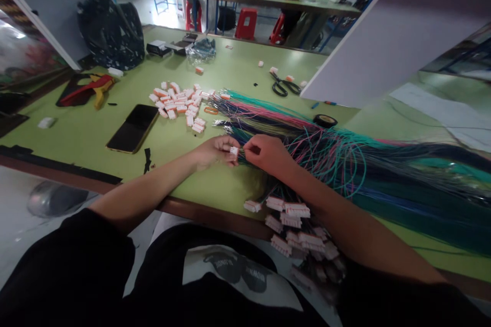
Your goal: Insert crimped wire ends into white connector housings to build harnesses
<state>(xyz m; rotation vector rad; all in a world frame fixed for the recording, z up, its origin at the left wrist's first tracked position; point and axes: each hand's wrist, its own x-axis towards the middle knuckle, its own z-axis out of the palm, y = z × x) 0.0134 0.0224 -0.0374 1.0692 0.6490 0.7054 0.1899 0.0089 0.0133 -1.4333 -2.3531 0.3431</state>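
My left hand (220, 149) is closed on a small white connector (233, 151) over the front part of the green table. Just to its right, my right hand (266, 152) is pinched; what lies between its fingertips is too small to make out. Behind both hands, bundles of thin coloured wires (264, 112) run off to the right. A pile of white and orange connectors (178, 99) lies beyond my left hand. Below my right forearm, a cluster of wired connectors (297, 209) hangs over the table's front edge.
On the green table (92, 135) are a phone (132, 129), a red and yellow tool (88, 91), black scissors (284, 85) and black tape (325, 121). A dark plastic bag (111, 30) stands back left. A white panel (383, 36) rises at right.
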